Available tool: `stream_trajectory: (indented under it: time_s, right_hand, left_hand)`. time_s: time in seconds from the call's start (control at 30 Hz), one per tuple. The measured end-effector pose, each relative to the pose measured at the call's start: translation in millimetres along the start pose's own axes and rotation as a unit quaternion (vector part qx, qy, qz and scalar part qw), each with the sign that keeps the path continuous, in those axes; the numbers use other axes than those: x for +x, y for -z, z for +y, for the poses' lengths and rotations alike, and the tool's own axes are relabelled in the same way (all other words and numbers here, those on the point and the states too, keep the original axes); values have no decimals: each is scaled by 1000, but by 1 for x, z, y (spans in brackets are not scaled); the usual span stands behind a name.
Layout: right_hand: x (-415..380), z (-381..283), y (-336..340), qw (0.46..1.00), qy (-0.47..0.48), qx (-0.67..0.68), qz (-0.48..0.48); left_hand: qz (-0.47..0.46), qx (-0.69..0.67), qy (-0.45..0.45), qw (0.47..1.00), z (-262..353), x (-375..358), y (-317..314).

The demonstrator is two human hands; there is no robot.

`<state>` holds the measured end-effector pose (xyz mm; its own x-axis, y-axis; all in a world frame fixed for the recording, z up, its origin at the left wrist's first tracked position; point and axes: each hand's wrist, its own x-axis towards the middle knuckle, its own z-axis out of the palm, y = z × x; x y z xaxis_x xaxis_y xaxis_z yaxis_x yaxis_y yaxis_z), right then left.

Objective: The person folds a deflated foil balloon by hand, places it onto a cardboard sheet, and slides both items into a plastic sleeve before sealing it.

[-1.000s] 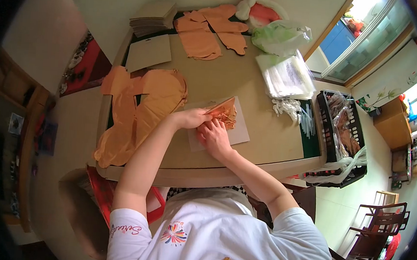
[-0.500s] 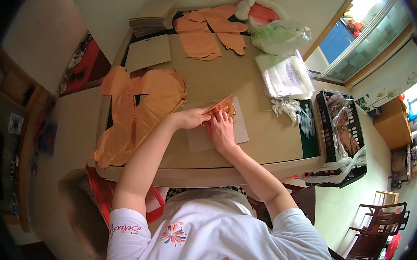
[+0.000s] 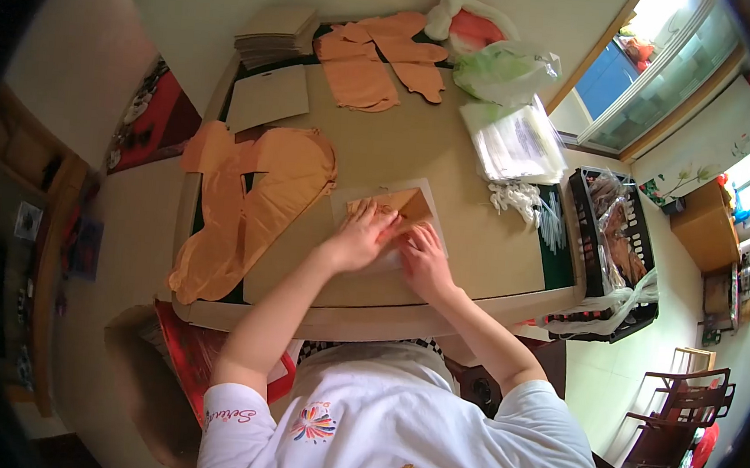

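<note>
Orange, foil-like material is lying folded under the person's two hands, in the head view; from where I'm standing, this folded piece is resting on a pale sheet near the front edge of the table. The left hand is lying over its left part, fingers extended and a little apart, pressing down rather than gripping; the right hand is touching its lower right side with bent fingers, and whether they are pinching it I cannot tell; the two hands are almost meeting.

Larger orange pieces are spreading flat over the table's left side; behind them a grey-brown card is lying in front of a stack of cards, and more orange shapes are lying beside that stack. A white-and-red fluffy item is sitting at the back, next to a greenish plastic bag; clear sleeves, a white bundle and thin pale sticks are lying along the right; a black crate is standing just beyond that edge, holding plastic-wrapped brownish material.
</note>
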<state>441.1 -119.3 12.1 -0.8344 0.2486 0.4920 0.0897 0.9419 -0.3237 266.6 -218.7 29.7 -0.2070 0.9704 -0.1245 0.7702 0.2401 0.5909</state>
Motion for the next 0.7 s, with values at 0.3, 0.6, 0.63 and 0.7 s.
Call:
stream_trajectory:
  time_s: [0.3, 0.6, 0.63, 0.7]
  right_hand:
    - [34, 15, 51, 994, -69, 72, 54]
    - [56, 32, -22, 994, -57, -52, -72]
    - [55, 31, -22, 994, -59, -49, -75]
    - [54, 30, -22, 994, -65, -43, -82]
  left_hand:
    - [159, 201, -53, 965, 10, -19, -41]
    - [175, 123, -4, 977, 8, -53, -36]
    - [198, 115, -3, 973, 6, -58, -34]
    - [242, 99, -2, 965, 1, -64, -31]
